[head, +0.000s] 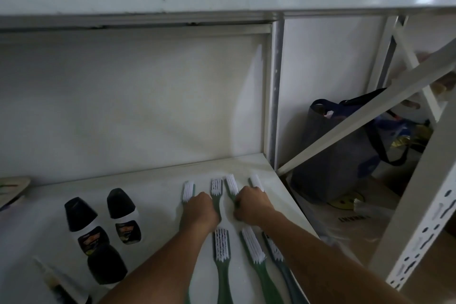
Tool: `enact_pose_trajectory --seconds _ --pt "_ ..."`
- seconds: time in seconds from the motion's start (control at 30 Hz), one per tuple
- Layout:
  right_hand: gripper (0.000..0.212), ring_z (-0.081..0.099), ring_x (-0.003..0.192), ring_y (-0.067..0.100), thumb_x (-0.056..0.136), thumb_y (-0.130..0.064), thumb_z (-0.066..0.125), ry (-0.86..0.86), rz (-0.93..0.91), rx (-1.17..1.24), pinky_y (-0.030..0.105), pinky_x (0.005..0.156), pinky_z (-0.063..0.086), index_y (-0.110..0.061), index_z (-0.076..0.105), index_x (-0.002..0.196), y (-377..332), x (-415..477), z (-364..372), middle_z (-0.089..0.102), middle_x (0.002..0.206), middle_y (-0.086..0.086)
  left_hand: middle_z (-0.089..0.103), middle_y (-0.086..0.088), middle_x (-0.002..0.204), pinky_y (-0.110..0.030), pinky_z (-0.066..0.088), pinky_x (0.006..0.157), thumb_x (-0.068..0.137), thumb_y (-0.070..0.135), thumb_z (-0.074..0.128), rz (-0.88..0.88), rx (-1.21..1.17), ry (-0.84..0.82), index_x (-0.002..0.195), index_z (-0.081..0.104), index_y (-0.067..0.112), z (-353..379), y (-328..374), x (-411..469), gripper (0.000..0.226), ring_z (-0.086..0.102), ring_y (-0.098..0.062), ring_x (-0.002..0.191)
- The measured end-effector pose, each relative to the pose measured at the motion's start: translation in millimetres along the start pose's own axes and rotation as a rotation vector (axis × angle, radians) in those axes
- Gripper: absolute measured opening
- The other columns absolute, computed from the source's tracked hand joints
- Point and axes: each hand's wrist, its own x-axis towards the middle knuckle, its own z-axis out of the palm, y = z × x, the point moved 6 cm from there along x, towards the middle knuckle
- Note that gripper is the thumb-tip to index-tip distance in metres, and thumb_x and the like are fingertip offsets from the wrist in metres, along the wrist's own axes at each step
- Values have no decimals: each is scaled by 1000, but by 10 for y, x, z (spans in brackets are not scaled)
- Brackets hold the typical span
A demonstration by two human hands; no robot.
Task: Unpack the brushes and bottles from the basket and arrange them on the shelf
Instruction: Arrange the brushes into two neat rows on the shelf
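Observation:
Several green-handled brushes with white bristles lie on the white shelf [153, 187]. In the far row, my left hand [200, 210] rests on the handle of the leftmost brush [188, 190]. Beside it lies a second brush [217, 189]. My right hand [251, 205] covers the handles of a third brush [232, 185] and the rightmost brush [256, 181]. Three more brushes [222, 247] lie in a nearer row under my forearms. Left of them stand black-capped bottles [81, 222], one at the back [122, 215] and one in front [106, 264]. No basket is in view.
The shelf's right edge drops off just past the rightmost brush. Beyond it a dark blue bag [340, 145] sits behind a diagonal white brace [370, 116]. A perforated upright [424, 237] stands at the right. A clear tube [56, 281] lies at the shelf's front left.

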Motion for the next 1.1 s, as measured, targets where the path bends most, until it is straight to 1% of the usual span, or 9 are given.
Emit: enact_pose_trajectory --seconds 0.13,0.3,0.43,0.53,0.6,0.73,0.83,0.97,1.1 --pt "17 68 85 23 83 -23 66 7 0 24 36 82 60 -12 70 96 10 8 -2 69 92 8 68 -8 83 -32 53 67 70 21 59 -16 -26 -9 76 65 13 8 39 -9 12 64 -26 76" --pt "23 67 89 17 92 -19 65 95 -120 109 27 87 55 -13 72 113 -250 -25 -65 71 108 6 56 -13 121 -39 53 89 86 11 59 -45 211 212 117 64 9 -200 -202 -67 32 55 -34 111" --pt "41 63 115 27 87 -18 69 -87 -231 47 33 100 49 -10 66 127 -527 -70 116 65 125 10 49 -12 129 -38 50 97 89 14 53 -95 185 74 126 57 14 -97 -425 -65 37 53 -34 117" --pt "22 68 100 29 87 -18 66 -164 -252 -50 37 92 56 -6 74 105 -530 -77 197 71 106 14 55 -13 128 -35 50 97 86 8 54 -85 116 36 121 63 12 -101 -382 -9 37 58 -30 115" --pt "19 67 97 28 87 -20 67 -170 -260 -59 38 91 55 -8 74 100 -505 -65 196 71 105 13 56 -13 126 -33 50 95 86 6 52 -88 82 41 119 66 10 -101 -369 1 36 59 -30 114" --pt "25 66 106 29 88 -18 68 -147 -233 22 37 94 53 -8 71 111 -492 -160 71 69 115 13 51 -14 131 -37 49 99 88 6 50 -59 40 80 125 63 14 -129 -342 -110 40 55 -33 117" --pt "31 65 109 23 94 -12 60 45 -173 155 31 96 50 -17 69 123 -408 -413 -210 68 123 8 48 -13 128 -40 50 93 90 8 48 -43 -15 205 127 59 16 -321 -318 -445 39 52 -35 114" --pt "33 63 98 11 94 -25 61 183 -101 144 21 89 50 -25 63 128 -185 -1068 -322 64 123 0 38 -4 133 -38 47 93 92 29 50 9 69 133 137 39 24 -263 -376 -1152 47 45 -27 116" --pt "48 48 126 23 95 -25 51 54 -18 -32 35 105 45 -22 44 142 -51 -1531 -6 49 139 8 28 -4 140 -36 37 107 91 30 52 -24 170 81 152 11 28 -66 -566 -1550 73 39 -29 124"
